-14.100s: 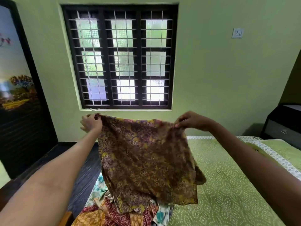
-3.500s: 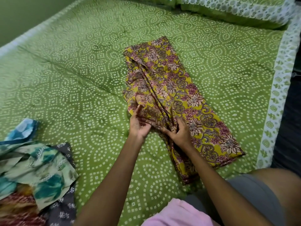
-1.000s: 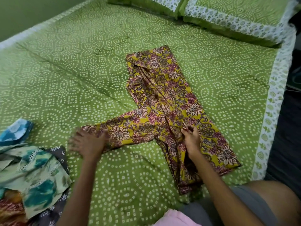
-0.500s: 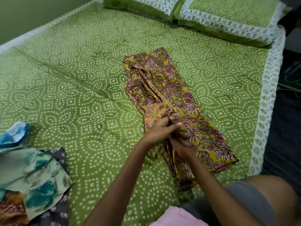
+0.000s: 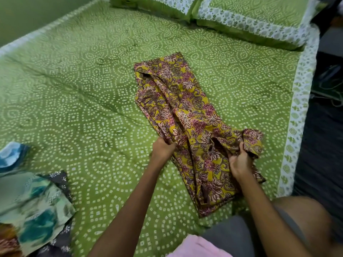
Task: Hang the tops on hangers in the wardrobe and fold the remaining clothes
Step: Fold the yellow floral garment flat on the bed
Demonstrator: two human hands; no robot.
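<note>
As it lies lengthwise, yellow floral garment [image 5: 187, 115] | both hands' grip pinching it.

Matt printed cloth garment [image 5: 187, 115] on matt dotted cloth bedsheet [image 5: 89, 93].

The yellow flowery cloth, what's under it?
The green dotted bedsheet shows all around the yellow flowery cloth, so it lies on that. Anything directly beneath is covered.
</note>
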